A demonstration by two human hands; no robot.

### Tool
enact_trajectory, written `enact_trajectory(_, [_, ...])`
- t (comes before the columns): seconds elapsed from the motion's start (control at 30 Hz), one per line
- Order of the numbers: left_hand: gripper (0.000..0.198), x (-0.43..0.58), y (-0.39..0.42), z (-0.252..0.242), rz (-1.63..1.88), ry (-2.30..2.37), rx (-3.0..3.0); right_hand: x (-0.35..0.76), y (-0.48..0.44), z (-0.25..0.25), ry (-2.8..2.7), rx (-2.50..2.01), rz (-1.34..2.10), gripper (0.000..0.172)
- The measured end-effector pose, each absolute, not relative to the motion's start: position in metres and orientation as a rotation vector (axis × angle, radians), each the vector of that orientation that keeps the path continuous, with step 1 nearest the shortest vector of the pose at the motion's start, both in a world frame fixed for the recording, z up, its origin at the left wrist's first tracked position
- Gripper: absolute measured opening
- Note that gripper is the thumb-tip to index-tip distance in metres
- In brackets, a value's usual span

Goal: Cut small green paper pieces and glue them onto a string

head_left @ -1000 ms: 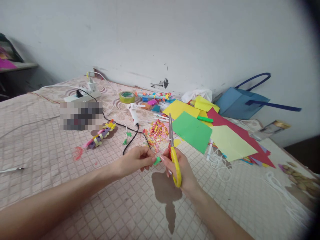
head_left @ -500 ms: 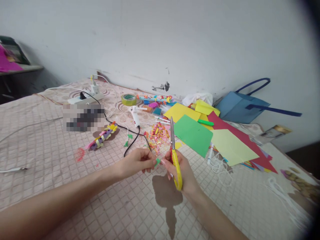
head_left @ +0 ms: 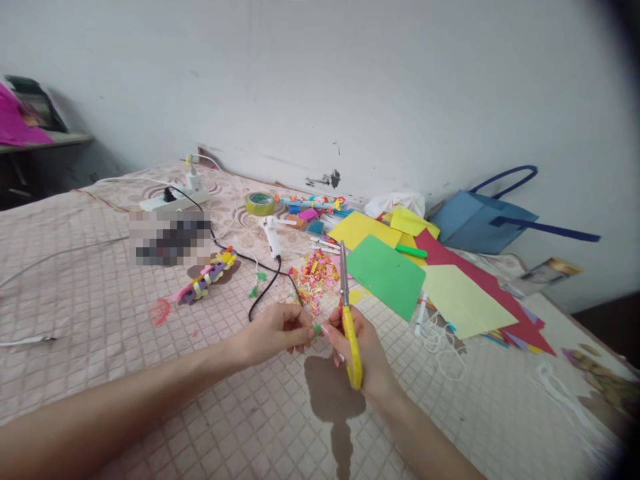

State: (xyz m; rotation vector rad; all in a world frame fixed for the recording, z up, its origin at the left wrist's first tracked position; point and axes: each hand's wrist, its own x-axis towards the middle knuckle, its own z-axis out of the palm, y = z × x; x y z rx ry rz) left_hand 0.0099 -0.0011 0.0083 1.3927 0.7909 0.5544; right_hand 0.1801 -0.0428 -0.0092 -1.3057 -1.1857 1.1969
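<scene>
My left hand [head_left: 277, 331] pinches a tiny green paper scrap [head_left: 316, 329] between thumb and fingers, just above the pink checked bedcover [head_left: 90, 313]. Touching that scrap from the right, my right hand [head_left: 363, 350] grips yellow-handled scissors [head_left: 349, 320]; their blades are together and point up and away from me. A heap of coloured paper clippings [head_left: 315, 275] lies just beyond both hands. A brown stain [head_left: 333, 393] marks the cover below them.
Sheets of green [head_left: 386, 275], yellow and red paper lie at right, with markers and white string. A white glue gun [head_left: 273, 237] with a black cord, a tape roll [head_left: 260, 203], a power strip [head_left: 173, 197], a paper flower stick [head_left: 207, 277] and a blue bag [head_left: 480, 213] sit farther back.
The view has shifted slightly; both hands stay together on the green scrap, which shows less between the fingers than before.
</scene>
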Motion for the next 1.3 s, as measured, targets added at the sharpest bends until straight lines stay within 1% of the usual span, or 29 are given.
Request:
enact_trajectory(0.13, [0.027, 0.007, 0.003, 0.014, 0.656, 0.791, 1.215, 0.183, -0.042, -0.01, -1.194, -1.316, 1.167, 0.028])
enact_trajectory(0.3, [0.027, 0.001, 0.01, 0.019, 0.834, 0.758, 1.08, 0.18, -0.048, -0.003, -1.43, -1.373, 1.127, 0.029])
enact_trajectory(0.43, [0.024, -0.003, 0.013, 0.027, 0.929, 0.736, 1.055, 0.177, -0.055, 0.003, -1.629, -1.405, 1.079, 0.03])
enact_trajectory(0.67, [0.017, -0.006, 0.013, 0.033, 1.075, 0.695, 1.011, 0.173, -0.057, -0.008, -1.704, -1.503, 1.126, 0.029])
enact_trajectory(0.83, [0.016, -0.005, 0.014, 0.033, 1.115, 0.718, 1.001, 0.172, -0.057, -0.015, -1.718, -1.526, 1.073, 0.029])
enact_trajectory(1.3, [0.015, -0.002, 0.011, 0.027, 1.118, 0.701, 0.981, 0.169, -0.058, -0.002, -1.704, -1.564, 1.054, 0.032])
